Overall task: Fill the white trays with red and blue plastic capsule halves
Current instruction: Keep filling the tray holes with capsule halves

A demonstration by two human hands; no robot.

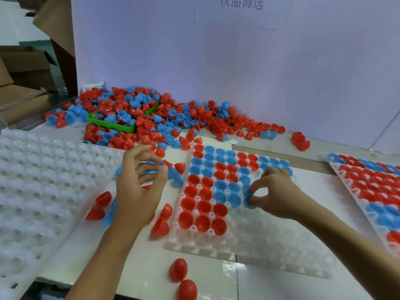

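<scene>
We see the right hand (273,192) reach over the middle tray (255,239), its grip pinched on a blue half (249,201) at the edge of the filled cells. The left hand (138,185) hovers over loose halves (166,221) on the desk (140,267), fingers curled apart; whether it holds anything we cannot tell. An unfilled tray (39,191) lies left, a full tray (372,191) right, cut off. A pile (151,118) buries a green bin (112,124) at the far wall.

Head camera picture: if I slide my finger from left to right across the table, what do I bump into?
Empty white tray → left hand → half-filled tray → right hand, pinching a blue capsule half → full tray.
</scene>
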